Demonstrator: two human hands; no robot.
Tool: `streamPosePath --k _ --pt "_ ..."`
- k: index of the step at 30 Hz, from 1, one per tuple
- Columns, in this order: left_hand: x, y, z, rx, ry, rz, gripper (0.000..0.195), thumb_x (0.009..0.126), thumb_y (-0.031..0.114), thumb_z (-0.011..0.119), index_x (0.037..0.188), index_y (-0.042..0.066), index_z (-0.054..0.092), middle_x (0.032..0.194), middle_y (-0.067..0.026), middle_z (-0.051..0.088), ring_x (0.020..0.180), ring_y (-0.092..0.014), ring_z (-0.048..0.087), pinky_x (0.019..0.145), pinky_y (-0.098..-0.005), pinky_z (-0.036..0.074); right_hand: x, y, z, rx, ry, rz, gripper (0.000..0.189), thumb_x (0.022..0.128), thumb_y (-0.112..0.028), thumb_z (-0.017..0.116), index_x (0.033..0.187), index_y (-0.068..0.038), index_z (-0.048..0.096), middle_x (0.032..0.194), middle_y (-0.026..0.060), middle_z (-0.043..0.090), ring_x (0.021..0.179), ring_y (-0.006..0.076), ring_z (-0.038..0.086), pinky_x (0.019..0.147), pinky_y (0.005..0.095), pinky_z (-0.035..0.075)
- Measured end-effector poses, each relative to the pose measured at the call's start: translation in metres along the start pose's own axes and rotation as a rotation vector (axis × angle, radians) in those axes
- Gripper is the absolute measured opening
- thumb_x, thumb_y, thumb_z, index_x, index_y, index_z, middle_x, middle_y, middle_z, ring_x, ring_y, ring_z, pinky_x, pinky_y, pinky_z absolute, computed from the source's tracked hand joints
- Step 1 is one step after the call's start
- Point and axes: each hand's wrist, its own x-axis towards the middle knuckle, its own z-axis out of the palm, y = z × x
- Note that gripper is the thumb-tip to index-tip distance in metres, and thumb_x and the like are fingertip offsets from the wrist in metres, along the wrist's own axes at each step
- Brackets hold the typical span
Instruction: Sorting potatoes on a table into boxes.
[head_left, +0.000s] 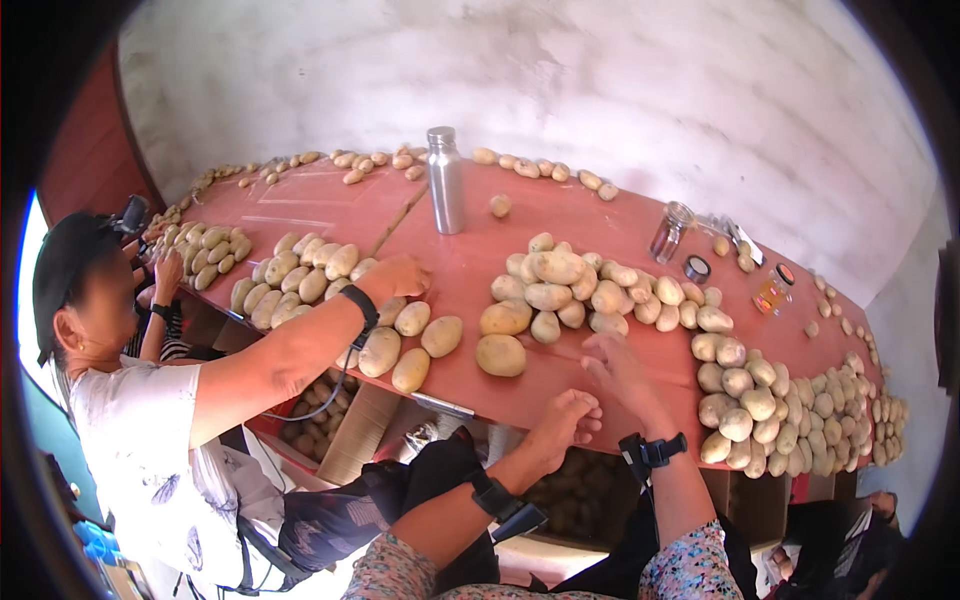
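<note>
My left hand (561, 426) is just over the near edge of the red table (645, 375), its fingers half curled. No object shows in it, but the inside of the palm is hidden. My right hand (624, 375) reaches over the tabletop with fingers spread and nothing in them. Beyond its fingertips lies a heap of potatoes (555, 294), some stacked on others. A large potato (501, 355) sits at the near left of that heap. To the right, a long pile of potatoes (757, 401) curves along the table's near side.
A co-worker's hand (397, 277) rests among potatoes (300, 274) on the left. A steel bottle (447, 184) stands farther back, with glass jars (670, 232) and a black lid (697, 268) to the right. Below the table are boxes of potatoes (581, 487). A second person's hand (168, 271) shows far left.
</note>
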Motion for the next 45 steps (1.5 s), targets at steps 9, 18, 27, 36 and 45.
streamPosePath --k 9,18,27,36,45 --pt "-0.003 0.006 -0.009 -0.011 0.03 0.043 0.011 0.09 0.02 0.051 0.094 0.011 0.055 0.089 -0.0013 0.059 0.077 -0.011 0.058 0.066 -0.0262 0.047 0.037 0.008 -0.018 -0.09 0.423 0.038 0.034 0.082 -0.015 0.064 0.111 -0.003 0.052 0.117 0.0186 0.047 0.105 0.0342 0.051 0.086 0.0415 0.046" --pt "-0.004 -0.002 -0.015 -0.041 0.009 0.044 0.013 0.091 0.023 0.053 0.094 0.011 0.055 0.089 -0.0006 0.058 0.078 -0.01 0.057 0.065 -0.0256 0.046 0.097 0.002 -0.039 -0.67 0.163 0.126 0.067 0.082 -0.046 0.06 0.134 -0.008 0.041 0.143 0.0232 0.03 0.133 0.0389 0.026 0.105 0.0522 0.027" --pt "-0.009 0.006 -0.014 -0.025 -0.003 0.037 0.016 0.092 0.026 0.051 0.095 0.01 0.055 0.091 -0.0007 0.058 0.081 -0.012 0.057 0.069 -0.0278 0.045 0.12 0.015 -0.038 -0.631 0.009 0.283 0.051 0.09 -0.046 0.047 0.13 -0.015 0.046 0.125 0.0214 0.047 0.121 0.0381 0.04 0.099 0.053 0.031" --pt "-0.007 0.0 -0.011 -0.014 -0.021 0.039 0.015 0.092 0.024 0.051 0.096 0.01 0.054 0.09 -0.0012 0.057 0.08 -0.012 0.056 0.069 -0.0276 0.046 0.107 0.047 -0.019 -0.801 0.276 0.115 0.035 0.088 -0.019 0.047 0.123 -0.013 0.049 0.11 0.0175 0.055 0.11 0.033 0.048 0.09 0.0504 0.037" --pt "-0.008 0.008 -0.01 -0.195 0.184 0.022 0.031 0.09 0.025 0.054 0.115 0.011 0.043 0.104 -0.005 0.053 0.088 -0.018 0.057 0.071 -0.0343 0.047 0.053 0.02 0.006 -0.497 0.313 0.076 0.037 0.086 -0.005 0.046 0.122 -0.003 0.042 0.107 0.0274 0.05 0.094 0.0451 0.052 0.079 0.0481 0.046"
